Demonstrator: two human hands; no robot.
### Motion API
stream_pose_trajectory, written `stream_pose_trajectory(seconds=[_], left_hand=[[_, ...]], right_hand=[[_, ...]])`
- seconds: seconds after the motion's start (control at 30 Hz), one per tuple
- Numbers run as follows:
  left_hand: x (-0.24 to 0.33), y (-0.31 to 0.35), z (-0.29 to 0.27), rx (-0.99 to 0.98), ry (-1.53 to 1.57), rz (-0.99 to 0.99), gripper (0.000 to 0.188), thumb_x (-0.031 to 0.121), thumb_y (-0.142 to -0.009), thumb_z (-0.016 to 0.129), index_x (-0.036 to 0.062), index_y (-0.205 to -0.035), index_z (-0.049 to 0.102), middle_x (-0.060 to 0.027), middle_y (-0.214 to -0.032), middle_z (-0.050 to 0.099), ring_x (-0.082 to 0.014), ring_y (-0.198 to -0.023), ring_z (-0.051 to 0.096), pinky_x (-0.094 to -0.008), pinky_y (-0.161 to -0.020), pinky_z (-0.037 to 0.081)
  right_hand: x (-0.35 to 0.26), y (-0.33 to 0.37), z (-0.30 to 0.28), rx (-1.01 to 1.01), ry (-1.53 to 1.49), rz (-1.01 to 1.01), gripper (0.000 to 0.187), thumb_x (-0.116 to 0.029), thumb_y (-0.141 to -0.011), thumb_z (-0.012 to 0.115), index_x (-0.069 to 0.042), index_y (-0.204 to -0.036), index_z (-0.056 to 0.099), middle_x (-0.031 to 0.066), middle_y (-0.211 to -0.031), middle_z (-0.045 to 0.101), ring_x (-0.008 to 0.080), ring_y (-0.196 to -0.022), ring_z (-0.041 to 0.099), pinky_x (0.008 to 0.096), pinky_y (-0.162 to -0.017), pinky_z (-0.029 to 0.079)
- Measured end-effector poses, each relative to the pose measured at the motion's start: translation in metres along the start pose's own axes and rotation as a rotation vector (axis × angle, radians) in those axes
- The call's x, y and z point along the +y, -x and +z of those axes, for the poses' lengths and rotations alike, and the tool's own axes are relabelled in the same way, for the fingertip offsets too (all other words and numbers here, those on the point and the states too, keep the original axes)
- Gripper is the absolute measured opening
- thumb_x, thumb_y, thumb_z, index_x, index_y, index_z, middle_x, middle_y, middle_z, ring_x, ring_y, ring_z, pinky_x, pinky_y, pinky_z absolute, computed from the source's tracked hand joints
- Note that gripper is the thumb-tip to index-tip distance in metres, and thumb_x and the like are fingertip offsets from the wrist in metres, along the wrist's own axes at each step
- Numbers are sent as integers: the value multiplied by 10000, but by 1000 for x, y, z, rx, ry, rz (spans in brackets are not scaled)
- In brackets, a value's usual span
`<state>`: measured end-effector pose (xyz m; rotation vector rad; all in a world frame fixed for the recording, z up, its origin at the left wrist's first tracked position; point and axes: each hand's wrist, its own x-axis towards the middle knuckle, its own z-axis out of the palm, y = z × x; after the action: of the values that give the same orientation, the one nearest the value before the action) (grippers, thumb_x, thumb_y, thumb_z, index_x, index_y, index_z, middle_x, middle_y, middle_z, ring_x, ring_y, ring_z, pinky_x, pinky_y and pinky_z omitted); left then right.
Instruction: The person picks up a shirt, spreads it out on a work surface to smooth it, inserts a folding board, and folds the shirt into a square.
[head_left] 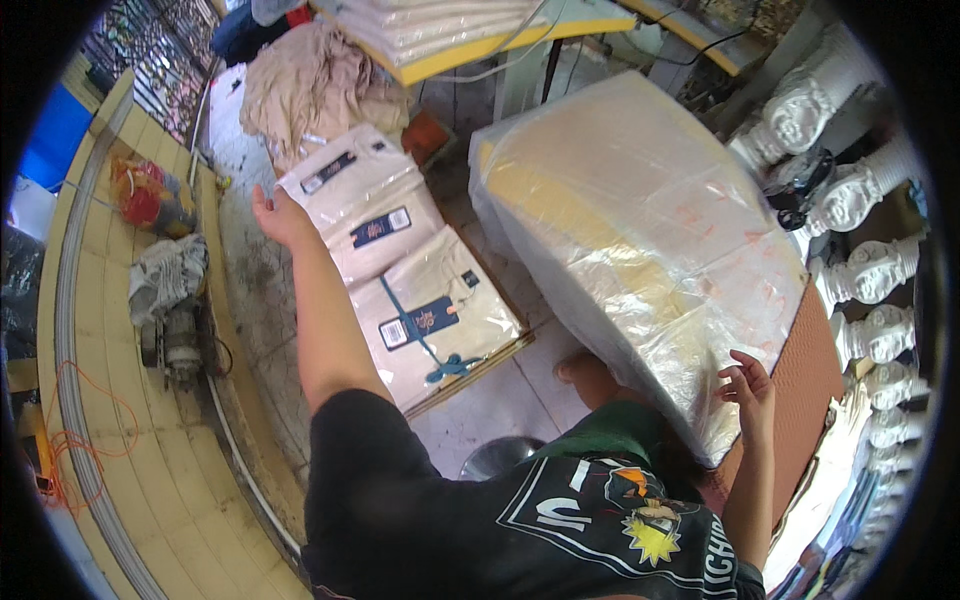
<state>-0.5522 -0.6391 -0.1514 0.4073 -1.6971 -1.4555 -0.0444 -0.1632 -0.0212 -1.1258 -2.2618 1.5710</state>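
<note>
Three folded beige garments in clear plastic bags overlap in a row to my left. They are the far garment, the middle garment and the near garment, each with a dark hang tag. A teal cord lies across the near one, bunched at its front end. My left hand is at the left side of the far garment, thumb and fingers apart; whether it touches the bag is unclear. Over loose clear plastic bags on the plastic-covered block, my right hand hovers with loosely bent, spread fingers.
Beige cloth is heaped beyond the garments. A yellow-edged table at the back carries more bagged garments. The large plastic-covered block fills the right, beside white balusters. A small motor sits on the left ledge.
</note>
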Motion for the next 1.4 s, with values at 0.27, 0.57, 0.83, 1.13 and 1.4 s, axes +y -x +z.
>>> stream_pose_trajectory(seconds=[0.27, 0.57, 0.83, 1.13, 1.4], left_hand=[[380, 162, -110, -2630, 1738, 988, 543, 479, -854, 538, -29, -1038, 590, -153, -1047, 549, -297, -852, 581, -371, -727, 459], [479, 289, -183, -2959, 1602, 1810, 360, 429, -762, 630, 112, -930, 613, -90, -898, 574, -218, -934, 517, -493, -812, 397], [530, 427, -231, -2957, 1829, 1898, 339, 389, -775, 613, 107, -963, 601, -95, -936, 569, -230, -960, 512, -481, -832, 394], [559, 524, -211, -3070, 1862, 1799, 322, 344, -789, 593, 102, -1001, 587, -101, -979, 563, -242, -989, 507, -468, -854, 389], [571, 573, -189, -3094, 1895, 1742, 311, 304, -802, 576, 98, -1035, 575, -107, -1018, 558, -254, -1015, 502, -457, -874, 386]], right_hand=[[-138, 149, -28, -1286, -112, -742, 400, -222, -760, 736, -3, -1081, 642, 247, -1255, 477, 364, -1144, 491, 410, -940, 402], [-136, 370, -114, -827, 359, -975, 200, -127, -915, 412, -62, -830, 582, 186, -1234, 512, 256, -1080, 546, 303, -880, 433], [-26, 380, -168, -546, 291, -1028, 280, -271, -896, 533, -26, -1013, 601, 165, -1044, 595, 275, -943, 594, 340, -796, 471], [125, 263, -232, 394, 546, -127, 328, -228, -741, 664, -34, -1003, 629, 150, -982, 624, 321, -935, 589, 381, -808, 470], [218, 182, -298, 1167, 823, 72, 239, -238, -743, 677, -78, -916, 641, 98, -905, 607, 276, -904, 573, 398, -753, 487]])
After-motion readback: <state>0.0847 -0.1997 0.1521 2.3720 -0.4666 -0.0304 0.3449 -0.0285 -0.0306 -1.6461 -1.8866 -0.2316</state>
